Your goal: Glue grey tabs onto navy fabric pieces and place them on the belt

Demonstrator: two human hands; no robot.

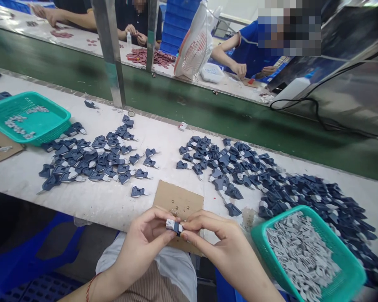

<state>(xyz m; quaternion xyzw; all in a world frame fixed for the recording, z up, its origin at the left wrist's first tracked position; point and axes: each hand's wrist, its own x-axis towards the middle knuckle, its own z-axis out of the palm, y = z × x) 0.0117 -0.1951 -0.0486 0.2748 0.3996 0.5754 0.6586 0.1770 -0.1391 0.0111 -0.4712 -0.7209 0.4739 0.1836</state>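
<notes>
Over a piece of brown cardboard (184, 193) at the table's front edge, both hands pinch one small dark-blue and light-grey plastic part (177, 227). My left hand (148, 235) grips its light-grey end between thumb and fingers. At the other end, the fingertips of my right hand (211, 233) close on the part and partly cover it. Several tiny brass-coloured pieces (177, 208) lie on the cardboard just beyond my fingers. Similar dark-blue parts with pale ends form a loose group (91, 161) to the left and a bigger pile (290, 188) to the right.
A green basket (343, 239) of small grey plastic pieces (302, 256) stands at right. Another green basket (55, 133) with a few pale pieces sits far left. Beyond a green divider (208, 100), co-workers handle small parts near a plastic-wrapped fan (195, 46) and a white bottle (292, 92).
</notes>
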